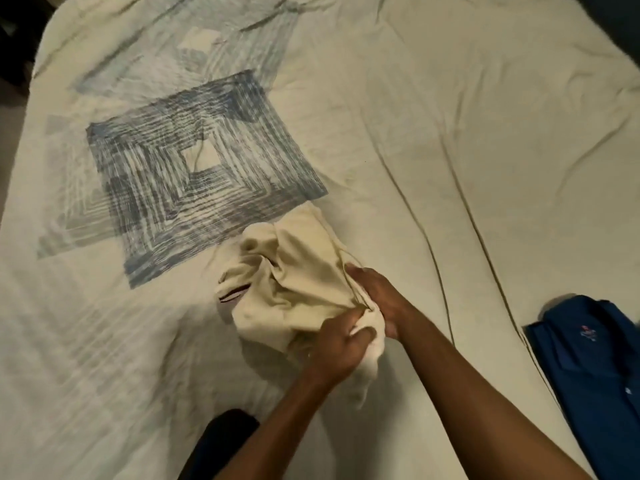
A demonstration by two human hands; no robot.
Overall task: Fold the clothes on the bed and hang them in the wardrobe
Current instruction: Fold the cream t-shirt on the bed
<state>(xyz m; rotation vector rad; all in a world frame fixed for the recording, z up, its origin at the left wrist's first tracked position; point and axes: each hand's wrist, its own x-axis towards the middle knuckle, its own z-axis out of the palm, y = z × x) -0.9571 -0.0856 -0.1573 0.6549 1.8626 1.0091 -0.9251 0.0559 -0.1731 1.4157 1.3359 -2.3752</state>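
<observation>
A crumpled cream garment (pixel 294 282) lies bunched on the bed (pixel 450 133), a little below the middle of the view. My left hand (pixel 337 351) grips its near edge, with the fingers curled into the cloth. My right hand (pixel 377 299) holds the cloth just beside it on the right, its fingers partly buried in the folds. A dark striped band shows at the garment's left edge. A blue collared shirt (pixel 595 368) lies flat on the bed at the lower right, apart from both hands.
The cream sheet is wrinkled and carries a blue-grey square print (pixel 194 178) at the left. A dark object (pixel 221 441) pokes in at the bottom edge. Dark floor shows past the bed's left edge and top right corner.
</observation>
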